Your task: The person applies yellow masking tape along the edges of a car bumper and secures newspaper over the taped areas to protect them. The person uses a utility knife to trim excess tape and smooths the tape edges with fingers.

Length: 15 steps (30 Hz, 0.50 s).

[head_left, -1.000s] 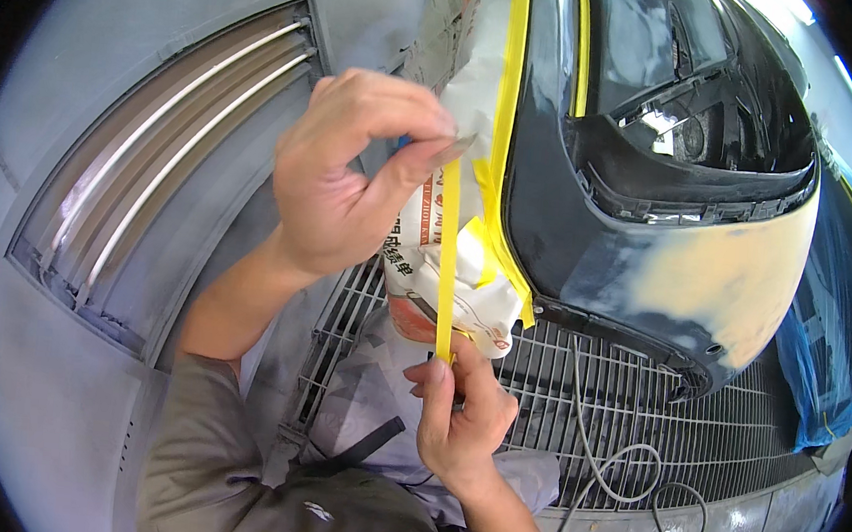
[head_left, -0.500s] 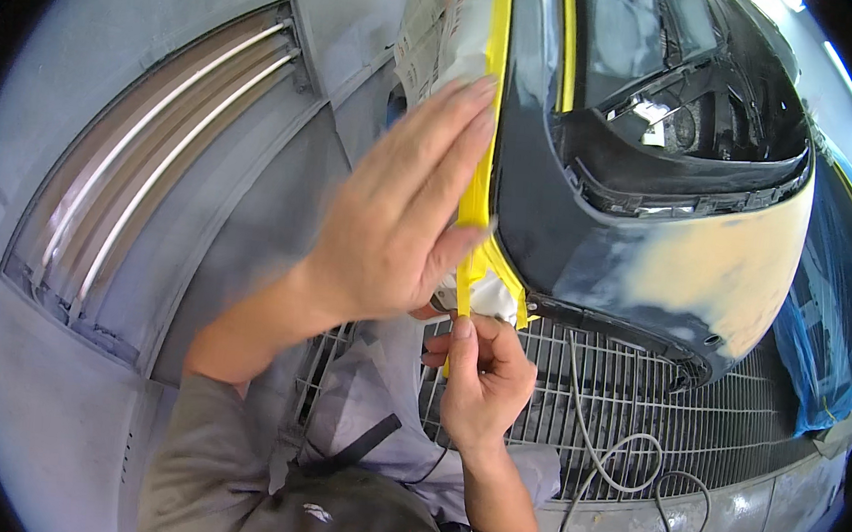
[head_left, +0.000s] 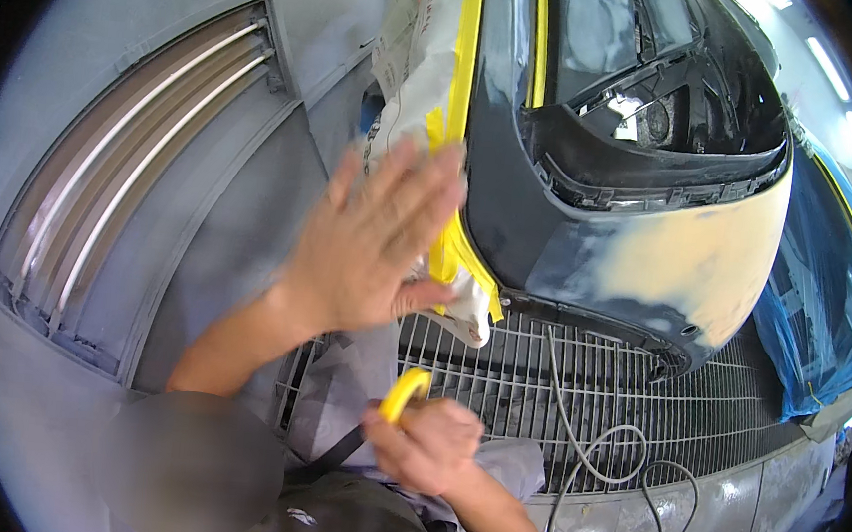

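Observation:
My left hand (head_left: 374,232), smeared a little by motion, is flat with its fingers apart against or just before the yellow masking tape (head_left: 466,59) along the dark car body's edge. I cannot tell whether it touches the tape. Lower down, my right hand (head_left: 432,445) is closed on a curved piece of yellow tape (head_left: 404,394), apart from the car; whether it is a roll or a loose strip is unclear. Printed masking paper (head_left: 428,51) hangs left of the taped edge. The car body (head_left: 533,239) is dark grey with a pale sanded patch (head_left: 697,252).
A metal floor grating (head_left: 498,367) runs beneath the car. A grey hose (head_left: 587,444) loops over it at the right. Blue plastic film (head_left: 813,306) covers something at the far right. On the left wall sits a panel with two light tubes (head_left: 146,139).
My right hand has moved down and away from the car's lower corner, with yellow tape in it. My left hand has shifted slightly down, its fingers now spread. The view has shifted a little.

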Each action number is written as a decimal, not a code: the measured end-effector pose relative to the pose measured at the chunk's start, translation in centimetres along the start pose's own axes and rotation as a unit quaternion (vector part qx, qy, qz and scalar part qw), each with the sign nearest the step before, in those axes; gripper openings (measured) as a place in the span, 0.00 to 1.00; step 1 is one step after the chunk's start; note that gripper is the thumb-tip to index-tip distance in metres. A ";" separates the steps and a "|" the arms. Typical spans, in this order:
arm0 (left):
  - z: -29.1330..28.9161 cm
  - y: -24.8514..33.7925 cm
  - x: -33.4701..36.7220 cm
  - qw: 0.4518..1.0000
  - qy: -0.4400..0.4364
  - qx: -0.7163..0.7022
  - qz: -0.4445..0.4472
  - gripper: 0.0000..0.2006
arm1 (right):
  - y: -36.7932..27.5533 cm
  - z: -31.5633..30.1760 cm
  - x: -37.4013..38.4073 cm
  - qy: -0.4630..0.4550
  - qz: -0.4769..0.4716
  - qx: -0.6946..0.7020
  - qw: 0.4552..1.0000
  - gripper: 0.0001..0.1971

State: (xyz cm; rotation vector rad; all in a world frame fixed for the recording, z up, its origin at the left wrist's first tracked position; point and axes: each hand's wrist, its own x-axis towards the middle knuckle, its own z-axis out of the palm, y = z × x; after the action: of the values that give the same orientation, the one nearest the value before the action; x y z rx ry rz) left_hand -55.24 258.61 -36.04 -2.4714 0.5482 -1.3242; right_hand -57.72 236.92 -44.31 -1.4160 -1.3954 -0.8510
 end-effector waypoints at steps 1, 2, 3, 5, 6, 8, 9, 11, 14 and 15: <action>0.5 1.2 -1.0 0.999 0.005 0.031 0.012 0.42 | 0.2 -0.5 -0.5 0.004 0.020 -0.013 1.000 0.18; 1.2 2.5 -1.8 0.998 0.013 0.051 0.018 0.39 | 0.5 -1.1 -0.9 0.017 0.048 -0.033 0.998 0.17; 2.3 3.6 -2.1 0.997 0.049 0.052 0.041 0.37 | 0.6 -1.5 -1.3 0.038 0.049 -0.027 0.998 0.16; 2.4 5.6 -3.1 0.998 0.012 0.010 0.064 0.35 | 0.8 -2.8 -1.9 0.026 0.027 -0.030 0.999 0.18; 2.0 6.0 -3.2 0.997 0.027 -0.031 0.069 0.37 | 1.0 -3.4 -2.0 0.014 0.005 -0.042 0.999 0.18; 0.3 5.9 -2.5 0.995 0.076 -0.053 0.045 0.42 | 1.5 -4.8 -1.9 0.005 0.007 -0.056 0.998 0.16; -0.7 5.2 -1.5 0.997 0.028 -0.066 -0.005 0.44 | 1.7 -5.3 -1.6 0.005 0.013 -0.052 0.999 0.17; -3.2 2.7 0.9 0.994 -0.033 -0.093 -0.055 0.49 | 2.5 -6.4 -0.3 0.004 0.005 -0.059 0.998 0.18; -4.0 -2.8 6.5 0.984 -0.048 -0.170 -0.030 0.54 | 3.4 -10.3 3.7 -0.036 -0.091 -0.134 0.986 0.17; -3.9 -4.1 8.2 0.980 -0.034 -0.195 -0.019 0.55 | 2.9 -11.8 5.5 -0.081 -0.067 -0.148 0.983 0.16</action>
State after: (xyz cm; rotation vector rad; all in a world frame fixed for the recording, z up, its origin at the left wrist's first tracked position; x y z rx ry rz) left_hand -53.57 258.28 -26.21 -2.8388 0.8133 -1.2365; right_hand -52.68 227.91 -35.86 -1.6599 -1.5481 -1.0850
